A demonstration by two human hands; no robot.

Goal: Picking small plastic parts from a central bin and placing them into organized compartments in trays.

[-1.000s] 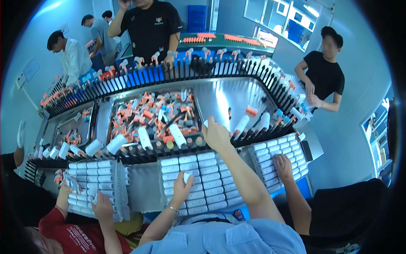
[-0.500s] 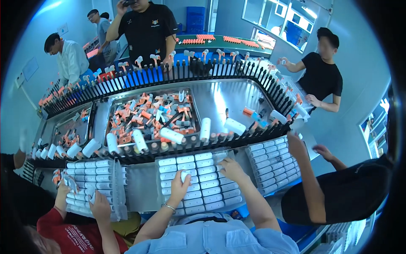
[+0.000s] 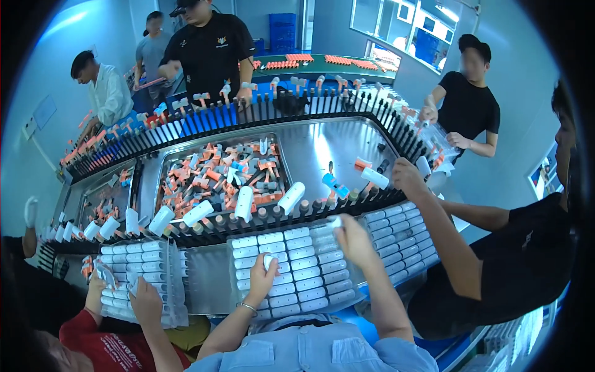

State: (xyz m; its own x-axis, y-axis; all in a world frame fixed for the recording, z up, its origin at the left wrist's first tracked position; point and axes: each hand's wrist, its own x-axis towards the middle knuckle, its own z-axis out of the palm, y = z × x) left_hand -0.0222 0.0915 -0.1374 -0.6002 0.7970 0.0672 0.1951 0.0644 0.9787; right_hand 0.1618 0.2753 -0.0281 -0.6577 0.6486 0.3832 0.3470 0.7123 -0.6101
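Observation:
My left hand (image 3: pixel 263 280) is closed around a small white plastic shell (image 3: pixel 268 262), above the middle of a tray of white shells (image 3: pixel 302 263). My right hand (image 3: pixel 355 243) grips another white shell (image 3: pixel 336 222) between thumb and fingers, over the tray's far right corner. The tray lies directly before me, its shells in rows inside clear plastic. Beyond it runs a black rack of upright pegs (image 3: pixel 262 214). White curved shells (image 3: pixel 291 197) sit tilted on several pegs.
A metal tray (image 3: pixel 162 186) of orange and grey parts lies inside the peg loop. Similar shell trays stand left (image 3: pixel 141 255) and right (image 3: pixel 396 239). A person in red (image 3: pixel 118 347) works at my left; another's forearm (image 3: pixel 449 248) reaches in from the right. More people stand across the line.
My right hand has lifted from the tray's upper right with a white shell in it. The near-side peg pieces have shifted left. My left hand stays nearly in place.

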